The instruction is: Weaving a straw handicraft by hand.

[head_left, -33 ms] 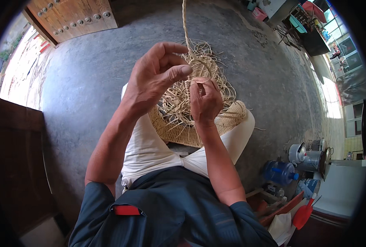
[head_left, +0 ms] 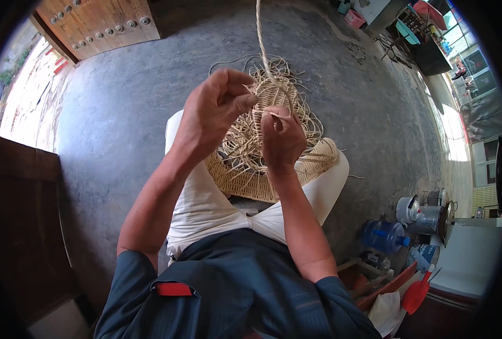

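My right hand (head_left: 284, 138) pinches a pale straw rope (head_left: 262, 42) between thumb and fingers. That twisted rope runs up from there and out of the top of the view. Left of it and a little higher, my left hand (head_left: 208, 116) is curled, thumb close to the fingers; a thin straw strand seems to lie at its fingertips. Under both hands is a woven straw piece (head_left: 242, 185) with a thick curved edge across my thighs. Many loose strand ends (head_left: 242, 141) tangle over its middle, and part of it is hidden behind my hands.
Grey concrete floor (head_left: 121, 113) surrounds me. To the right stand a blue water bottle (head_left: 383, 236), a kettle (head_left: 407, 209) and a metal pot (head_left: 423, 220). A studded wooden door (head_left: 101, 28) is at the far left, a dark wooden panel (head_left: 19, 186) nearer.
My left hand has drawn slightly down and left, its fingers closing in. The rope's upper part has swung right, and a thin strand now arcs out behind my left hand. My right hand has barely moved.
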